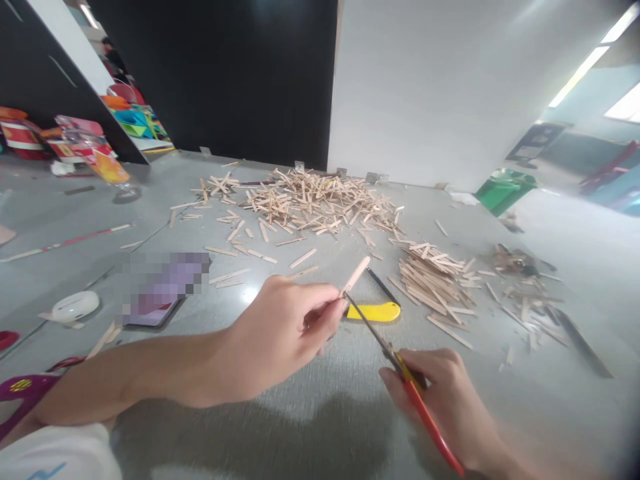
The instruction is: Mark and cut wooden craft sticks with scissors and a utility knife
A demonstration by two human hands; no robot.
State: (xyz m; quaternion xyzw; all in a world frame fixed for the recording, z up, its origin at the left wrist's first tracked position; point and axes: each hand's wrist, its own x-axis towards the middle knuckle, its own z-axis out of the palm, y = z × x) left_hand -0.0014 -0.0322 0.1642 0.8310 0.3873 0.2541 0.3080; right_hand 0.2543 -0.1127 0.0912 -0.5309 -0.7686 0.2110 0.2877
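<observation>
My left hand (285,330) pinches a wooden craft stick (355,275) by its near end, so the stick points up and away. My right hand (445,397) grips red-handled scissors (395,360). Their blades reach up to the stick right beside my left fingertips. Both hands hover over the grey table (320,413).
A big heap of wooden sticks (315,203) lies at the table's far middle, and a smaller stack of sticks (435,277) sits on the right. A yellow utility knife (374,311) lies behind the scissors. A blurred phone (163,287) and a white device (75,307) rest at left. A green bin (505,190) stands far right.
</observation>
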